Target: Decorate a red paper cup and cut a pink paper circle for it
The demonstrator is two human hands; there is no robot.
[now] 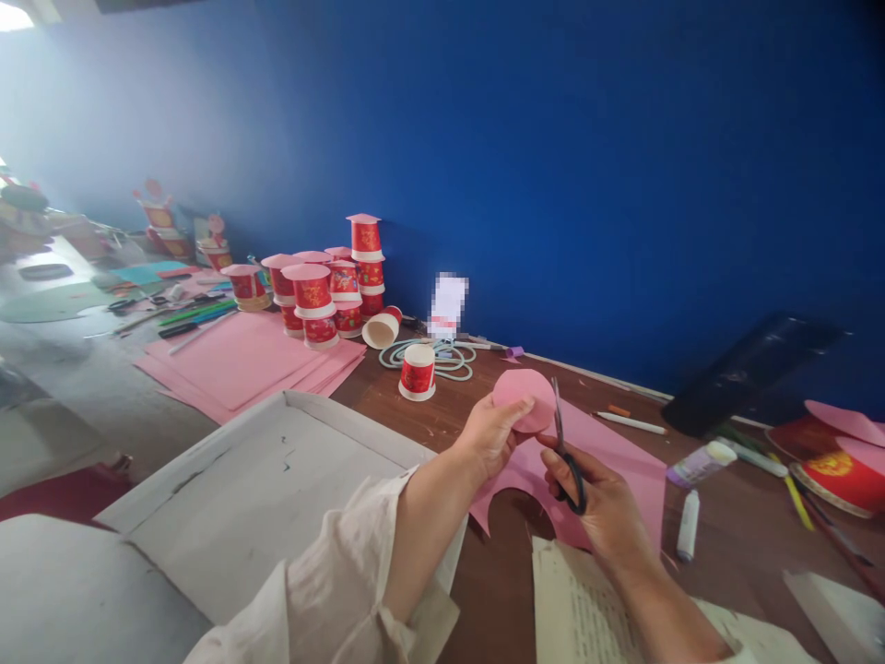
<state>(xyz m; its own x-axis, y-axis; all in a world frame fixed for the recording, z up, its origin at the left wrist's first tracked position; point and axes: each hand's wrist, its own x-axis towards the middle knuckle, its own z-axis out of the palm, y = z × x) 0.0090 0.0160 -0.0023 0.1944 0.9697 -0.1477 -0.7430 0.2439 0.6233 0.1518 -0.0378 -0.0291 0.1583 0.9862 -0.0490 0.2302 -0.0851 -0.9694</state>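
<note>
My left hand [492, 432] pinches a pink paper disc [526, 397] at its lower left edge, thumb on top. My right hand [600, 501] is closed through the black handles of a pair of scissors [561, 441], whose blades point up along the disc's right edge. Below both hands a pink paper sheet [615, 461] with a curved cut-out lies on the brown table [498, 590]. A white sleeve covers my left forearm.
A white cardboard box lid [277, 489] lies at left. Stacked red paper cups [332, 286], a single cup [418, 372], pink sheets [241, 364] and a coiled cable [449, 360] sit behind. Glue stick [700, 463], markers, red bowls [840, 480] are right. A blue wall [553, 166] backs the table.
</note>
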